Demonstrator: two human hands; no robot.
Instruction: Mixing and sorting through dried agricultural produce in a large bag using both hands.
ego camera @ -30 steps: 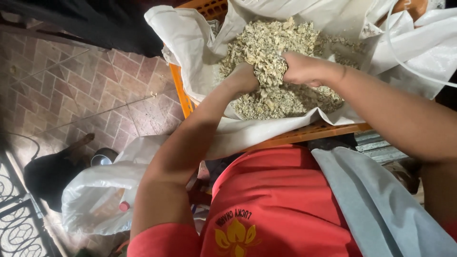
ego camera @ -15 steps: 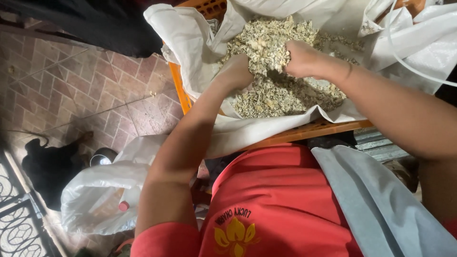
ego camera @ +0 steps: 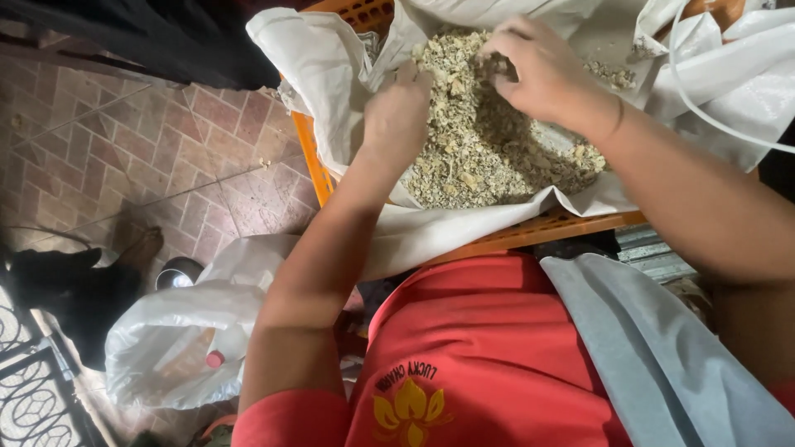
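Both hands are down in the heap of dried, pale flaky material (ego camera: pixel 489 149) at the upper middle of the frame. I see the left hand (ego camera: pixel 399 112) with its fingers curled into the left edge of the heap, closed on some of it as far as I can tell. My view of the right hand (ego camera: pixel 538 70) shows it bent over the top of the pile, fingertips pinched together on a small clump. That loose material lies in a white cloth (ego camera: pixel 331 74) that is spread open and lines an orange plastic crate (ego camera: pixel 530 236), whose slotted rim shows along the front edge and the left side. Just below the crate I see a red shirt (ego camera: pixel 472 356) with a yellow flower print, and a grey cloth (ego camera: pixel 654 356) draped at lower right. At lower left a white plastic bag (ego camera: pixel 166 339) sits on the reddish brick floor (ego camera: pixel 124 149), with a black animal (ego camera: pixel 74 290) just beside it
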